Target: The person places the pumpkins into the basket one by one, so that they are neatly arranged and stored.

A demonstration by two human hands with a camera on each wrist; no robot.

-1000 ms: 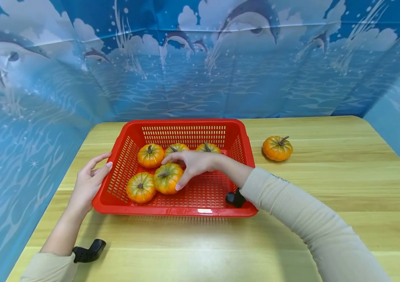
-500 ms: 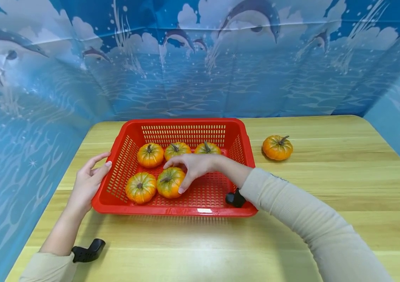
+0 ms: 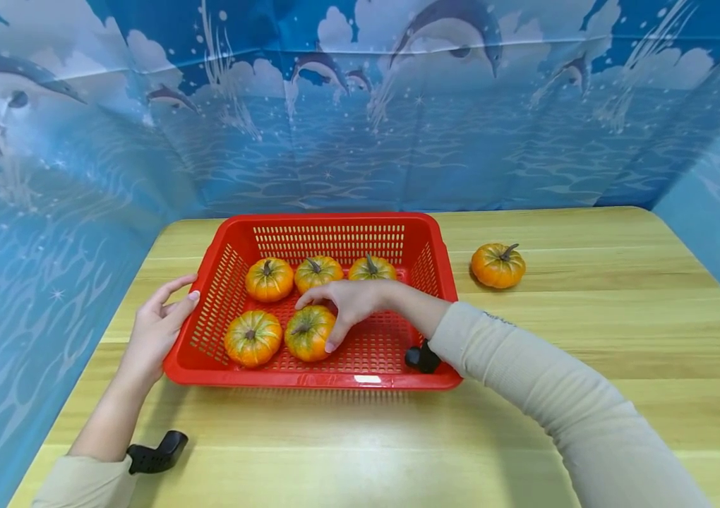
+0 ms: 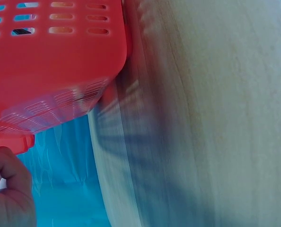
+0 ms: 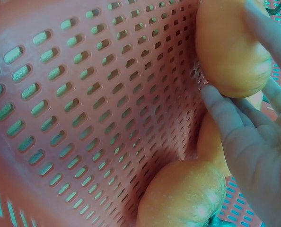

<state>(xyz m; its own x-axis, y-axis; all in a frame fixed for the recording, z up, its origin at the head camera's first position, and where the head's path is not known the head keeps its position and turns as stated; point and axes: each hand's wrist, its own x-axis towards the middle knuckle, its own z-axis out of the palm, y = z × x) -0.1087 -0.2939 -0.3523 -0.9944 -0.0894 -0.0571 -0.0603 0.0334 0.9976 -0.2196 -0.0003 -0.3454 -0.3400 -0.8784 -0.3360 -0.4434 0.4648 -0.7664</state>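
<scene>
My right hand (image 3: 354,305) reaches into the red plastic basket (image 3: 328,381) and grips a small orange-green pumpkin (image 3: 306,337) between thumb and fingers. In the right wrist view, the fingers and thumb span that pumpkin (image 5: 232,52) close to the perforated wall. A second pumpkin (image 3: 253,339) sits just left of it. Behind them stand three more: one at left (image 3: 270,280), one in the middle (image 3: 318,272) and one at right (image 3: 373,268), partly covered by my hand. My left hand (image 3: 159,326) holds the basket's left rim, its bent fingers (image 4: 10,165) at the edge in the left wrist view.
One more pumpkin (image 3: 498,266) rests on the wooden table (image 3: 589,310), right of the basket. A blue dolphin-print curtain (image 3: 360,141) hangs behind the table and along both sides. My right forearm (image 3: 525,367) crosses over the basket's right front corner.
My right hand has shifted the gripped pumpkin slightly right and toward the basket's front, opening a small gap from its left neighbour. The left hand stays at the rim.
</scene>
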